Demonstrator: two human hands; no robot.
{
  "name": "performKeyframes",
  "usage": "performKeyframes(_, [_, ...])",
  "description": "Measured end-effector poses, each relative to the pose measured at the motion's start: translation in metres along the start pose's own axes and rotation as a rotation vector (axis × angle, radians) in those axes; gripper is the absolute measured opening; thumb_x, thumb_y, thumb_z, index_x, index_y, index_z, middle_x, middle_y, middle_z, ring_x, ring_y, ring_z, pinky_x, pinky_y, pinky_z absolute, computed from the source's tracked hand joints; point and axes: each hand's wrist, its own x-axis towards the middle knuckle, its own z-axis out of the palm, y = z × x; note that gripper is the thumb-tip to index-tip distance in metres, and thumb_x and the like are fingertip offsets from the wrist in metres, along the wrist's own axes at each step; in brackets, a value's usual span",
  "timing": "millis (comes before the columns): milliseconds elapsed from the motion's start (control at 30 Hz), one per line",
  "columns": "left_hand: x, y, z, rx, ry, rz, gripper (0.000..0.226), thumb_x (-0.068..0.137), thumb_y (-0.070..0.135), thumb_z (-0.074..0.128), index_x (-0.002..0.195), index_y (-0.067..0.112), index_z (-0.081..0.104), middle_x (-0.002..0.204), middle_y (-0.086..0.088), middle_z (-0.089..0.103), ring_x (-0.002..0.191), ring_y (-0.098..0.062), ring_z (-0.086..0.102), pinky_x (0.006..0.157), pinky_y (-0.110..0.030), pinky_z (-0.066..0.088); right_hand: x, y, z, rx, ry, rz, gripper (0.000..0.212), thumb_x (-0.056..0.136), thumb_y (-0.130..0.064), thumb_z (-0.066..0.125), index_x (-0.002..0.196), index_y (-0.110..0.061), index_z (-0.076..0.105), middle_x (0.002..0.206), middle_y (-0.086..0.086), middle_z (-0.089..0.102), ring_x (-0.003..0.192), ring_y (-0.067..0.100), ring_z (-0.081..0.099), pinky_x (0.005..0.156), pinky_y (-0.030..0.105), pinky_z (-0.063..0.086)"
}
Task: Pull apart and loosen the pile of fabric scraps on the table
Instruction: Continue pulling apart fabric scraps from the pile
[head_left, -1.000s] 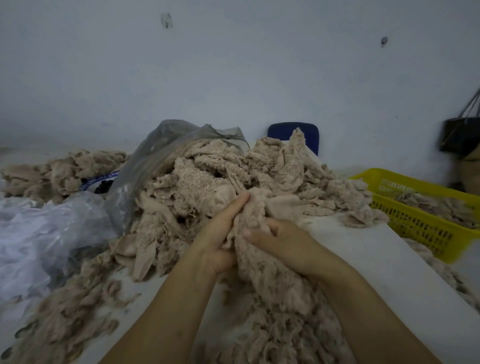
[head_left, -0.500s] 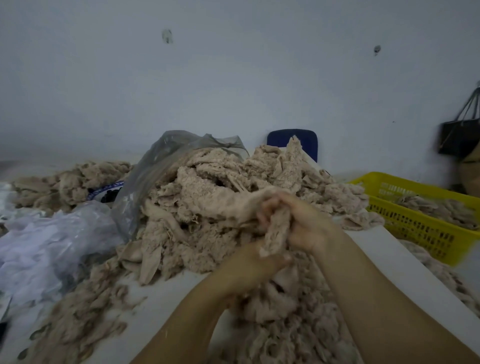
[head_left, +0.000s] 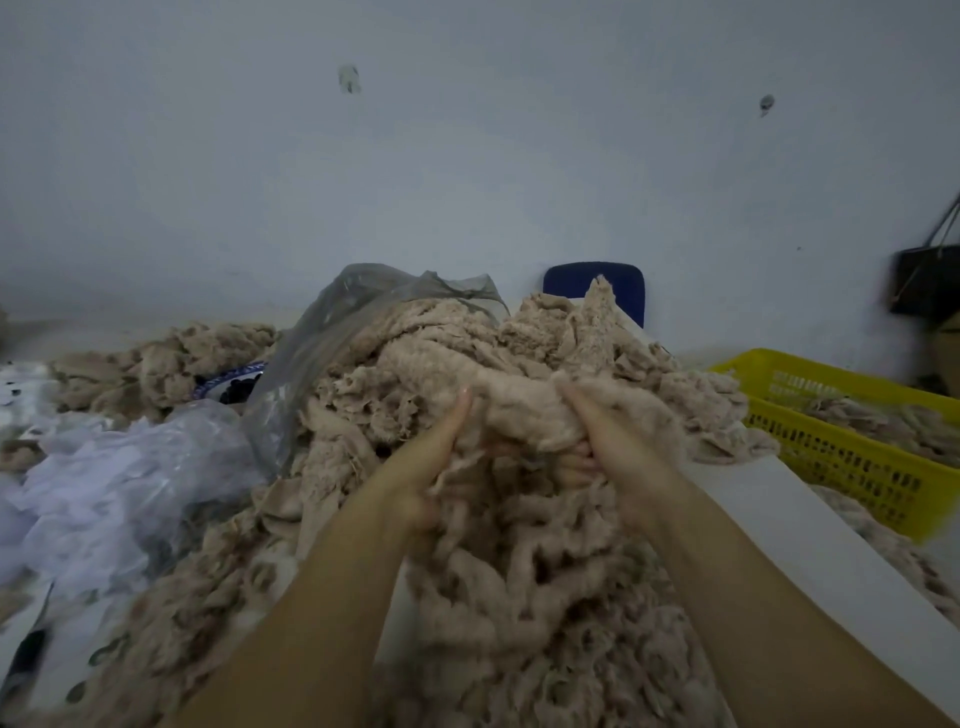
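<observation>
The pile of fabric scraps (head_left: 415, 358), beige and fuzzy, lies heaped on the white table (head_left: 779, 525) and spreads down its near side toward the person. At the front of the pile, both hands lift 1 clump of scraps (head_left: 519, 410), which is joined to the pile above and below. The left hand (head_left: 426, 462) grips the clump's left end, its thumb pointing up along the fabric and its other fingers hidden underneath. The right hand (head_left: 618, 452) grips the clump's right end with its fingers (head_left: 576, 465) curled into the material. The 2 hands sit near each other with the clump bunched between them.

A grey plastic bag (head_left: 363, 296) drapes over the pile's back left side. A crumpled clear plastic bag (head_left: 130, 467) lies just left of the pile. A smaller heap of scraps (head_left: 171, 353) sits further left and behind. A yellow basket (head_left: 831, 452) holding more scraps stands right of the pile, off the table's edge. A blue chair back (head_left: 618, 283) shows behind the pile's top.
</observation>
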Motion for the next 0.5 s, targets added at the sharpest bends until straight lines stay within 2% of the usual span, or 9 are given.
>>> performKeyframes(100, [0.018, 0.016, 0.021, -0.368, 0.015, -0.033, 0.047, 0.081, 0.051, 0.069, 0.079, 0.005, 0.078, 0.068, -0.012, 0.072, 0.053, -0.023, 0.069, 0.051, -0.031, 0.057, -0.011, 0.011, 0.007, -0.313, 0.109, 0.022, 0.065, 0.081, -0.082, 0.043, 0.095, -0.029, 0.076, 0.068, -0.010, 0.067, 0.061, 0.008, 0.064, 0.059, 0.025, 0.053])
performKeyframes(167, [0.027, 0.028, 0.016, -0.557, 0.045, 0.061, 0.041, 0.094, 0.040, 0.059, 0.071, 0.008, 0.068, 0.046, -0.002, 0.058, 0.032, -0.011, 0.051, 0.039, -0.017, 0.044, -0.013, 0.016, -0.006, -0.276, 0.265, 0.013, 0.067, 0.086, -0.076, 0.042, 0.125, -0.027, 0.065, 0.109, -0.011, 0.068, 0.103, 0.016, 0.065, 0.094, 0.039, 0.053])
performKeyframes(200, [0.030, 0.030, 0.010, -0.649, 0.078, 0.112, 0.042, 0.098, 0.037, 0.054, 0.066, 0.011, 0.062, 0.040, 0.002, 0.049, 0.027, -0.007, 0.040, 0.036, -0.012, 0.035, -0.015, 0.016, -0.014, -0.236, 0.315, 0.010, 0.064, 0.089, -0.072, 0.043, 0.129, -0.026, 0.062, 0.119, -0.007, 0.066, 0.111, 0.019, 0.063, 0.099, 0.041, 0.050])
performKeyframes(267, [0.034, 0.029, -0.004, -0.777, 0.147, 0.195, 0.043, 0.101, 0.036, 0.049, 0.065, 0.013, 0.057, 0.043, 0.002, 0.049, 0.037, -0.007, 0.044, 0.052, -0.010, 0.047, -0.015, 0.015, -0.026, -0.165, 0.339, 0.020, 0.054, 0.092, -0.065, 0.045, 0.119, -0.023, 0.067, 0.097, -0.005, 0.074, 0.089, 0.015, 0.069, 0.079, 0.031, 0.056])
performKeyframes(300, [0.033, 0.026, -0.010, -0.800, 0.184, 0.226, 0.041, 0.101, 0.036, 0.049, 0.068, 0.013, 0.059, 0.048, 0.000, 0.055, 0.048, -0.009, 0.052, 0.077, -0.018, 0.055, -0.016, 0.014, -0.027, -0.107, 0.342, 0.028, 0.048, 0.094, -0.062, 0.046, 0.109, -0.022, 0.069, 0.078, -0.006, 0.073, 0.068, 0.011, 0.068, 0.061, 0.023, 0.053])
performKeyframes(333, [0.030, 0.023, -0.015, -0.798, 0.219, 0.252, 0.040, 0.100, 0.036, 0.049, 0.071, 0.013, 0.064, 0.053, -0.003, 0.061, 0.058, -0.013, 0.058, 0.097, -0.030, 0.051, -0.018, 0.013, -0.028, -0.040, 0.351, 0.036, 0.043, 0.097, -0.057, 0.046, 0.099, -0.020, 0.069, 0.062, -0.007, 0.068, 0.051, 0.008, 0.062, 0.047, 0.018, 0.047])
performKeyframes(367, [0.027, 0.023, -0.022, -0.783, 0.235, 0.278, 0.041, 0.100, 0.036, 0.049, 0.074, 0.011, 0.069, 0.059, -0.006, 0.067, 0.065, -0.018, 0.063, 0.104, -0.039, 0.046, -0.019, 0.014, -0.030, 0.029, 0.366, 0.041, 0.039, 0.099, -0.052, 0.046, 0.092, -0.020, 0.066, 0.051, -0.008, 0.062, 0.039, 0.006, 0.055, 0.038, 0.016, 0.040])
performKeyframes(433, [0.021, 0.023, -0.042, -0.764, 0.266, 0.324, 0.038, 0.101, 0.035, 0.044, 0.099, 0.012, 0.075, 0.089, -0.011, 0.073, 0.088, -0.026, 0.067, 0.101, -0.043, 0.045, -0.022, 0.017, -0.042, 0.153, 0.421, 0.068, 0.035, 0.102, -0.044, 0.044, 0.085, -0.019, 0.061, 0.041, -0.007, 0.053, 0.029, 0.006, 0.046, 0.032, 0.017, 0.034])
performKeyframes(500, [0.017, 0.024, -0.063, -0.784, 0.304, 0.390, 0.039, 0.103, 0.034, 0.038, 0.126, 0.017, 0.064, 0.119, -0.010, 0.067, 0.113, -0.028, 0.059, 0.092, -0.041, 0.048, -0.024, 0.022, -0.058, 0.254, 0.508, 0.103, 0.032, 0.104, -0.038, 0.042, 0.090, -0.016, 0.060, 0.039, -0.005, 0.048, 0.027, 0.007, 0.040, 0.031, 0.018, 0.032])
